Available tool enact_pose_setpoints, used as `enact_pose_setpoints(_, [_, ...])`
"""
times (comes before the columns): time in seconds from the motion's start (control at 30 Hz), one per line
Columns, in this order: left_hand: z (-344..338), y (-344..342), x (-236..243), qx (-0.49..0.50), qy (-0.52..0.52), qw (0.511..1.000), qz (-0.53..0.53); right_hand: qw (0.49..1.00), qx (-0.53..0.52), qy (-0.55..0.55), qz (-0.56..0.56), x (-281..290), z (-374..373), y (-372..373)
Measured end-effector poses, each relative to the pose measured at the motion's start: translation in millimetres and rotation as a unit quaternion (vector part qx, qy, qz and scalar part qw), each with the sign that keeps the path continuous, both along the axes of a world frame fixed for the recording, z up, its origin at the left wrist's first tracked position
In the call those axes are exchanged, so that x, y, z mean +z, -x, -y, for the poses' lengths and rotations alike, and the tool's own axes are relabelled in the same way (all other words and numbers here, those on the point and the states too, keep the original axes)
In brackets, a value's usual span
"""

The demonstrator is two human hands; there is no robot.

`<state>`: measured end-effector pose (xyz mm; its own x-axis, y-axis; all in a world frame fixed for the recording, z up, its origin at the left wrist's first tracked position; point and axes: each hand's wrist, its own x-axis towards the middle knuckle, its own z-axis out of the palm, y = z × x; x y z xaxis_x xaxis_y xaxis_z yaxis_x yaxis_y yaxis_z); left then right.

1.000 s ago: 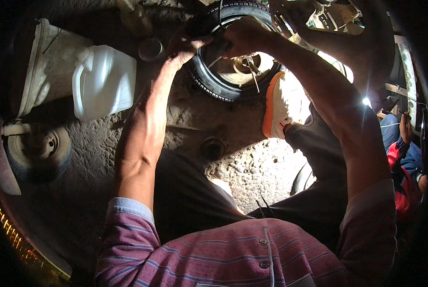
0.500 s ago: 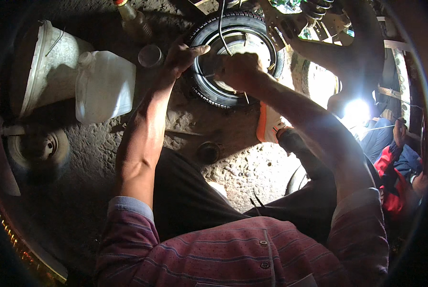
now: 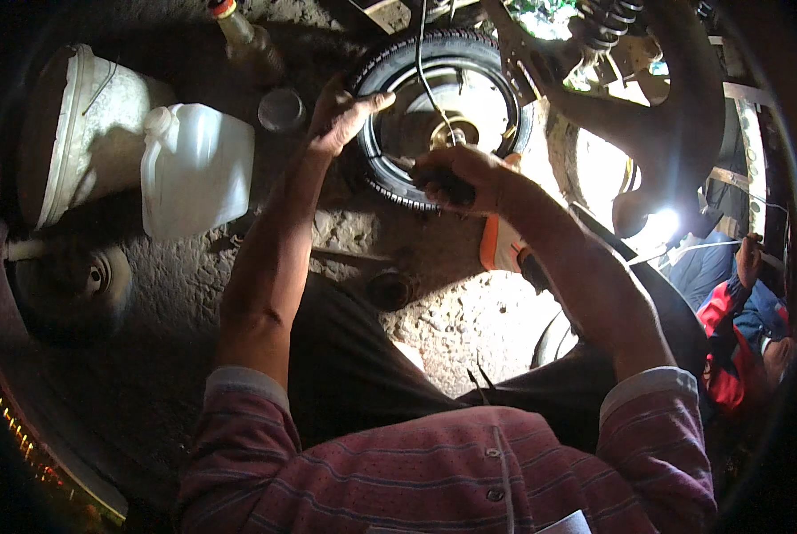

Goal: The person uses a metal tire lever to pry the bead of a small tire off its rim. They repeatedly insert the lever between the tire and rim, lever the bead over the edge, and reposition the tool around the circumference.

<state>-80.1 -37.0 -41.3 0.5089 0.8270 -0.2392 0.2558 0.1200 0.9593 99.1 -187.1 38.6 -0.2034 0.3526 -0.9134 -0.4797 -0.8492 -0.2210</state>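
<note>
A: Hand status?
B: Our R hand = fist, fingers curled round a dark piece; mostly hidden, can't ID. Our L hand: thumb straight, pointing in over the tyre; fingers in shadow, so can't tell if we're clamped.
A: Wheel pos?
B: Wheel is fwd of us, betw. L thumb and R fist. Hub is just past the fist, so R is nearer; L is out at the tyre's left edge.
A: Long axis?
B: Wheel's round, none. Cable is the long item: runs from top of view down to the hub, lower end at our R knuckles. Touching? Can't tell.
A: Clearance?
B: Left: round tin just beside L hand, then jug, bucket. Right: curved metal part, tight-ish. Shoe near, just our side of the fist. Most room = ground betw. our forearms.
</note>
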Motion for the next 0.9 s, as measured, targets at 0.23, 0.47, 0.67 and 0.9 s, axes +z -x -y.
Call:
enact_pose_setpoints(0.23, [0.1, -1.9, -7.0, 0.024, 0.026, 0.999, 0.005, 1.000, -0.003, -0.004, 0.025, -5.3, 30.4, 39.1])
enact_pose_setpoints(0.47, [0.1, -2.0, -5.1, 0.011, 0.008, 1.000, 0.006, 0.967, -0.167, -0.095, 0.169, -23.6, 61.8, 113.3])
enact_pose_setpoints(0.67, [-1.0, 0.0, 6.2, 0.014, 0.027, 0.999, -0.042, 0.938, -0.231, -0.160, 0.205, -45.5, 65.9, 156.4])
enact_pose_setpoints(0.9, [0.4, 0.2, 1.0, 0.007, -0.058, 0.998, 0.007, 0.896, -0.198, -0.195, 0.346, -60.9, 31.8, 232.6])
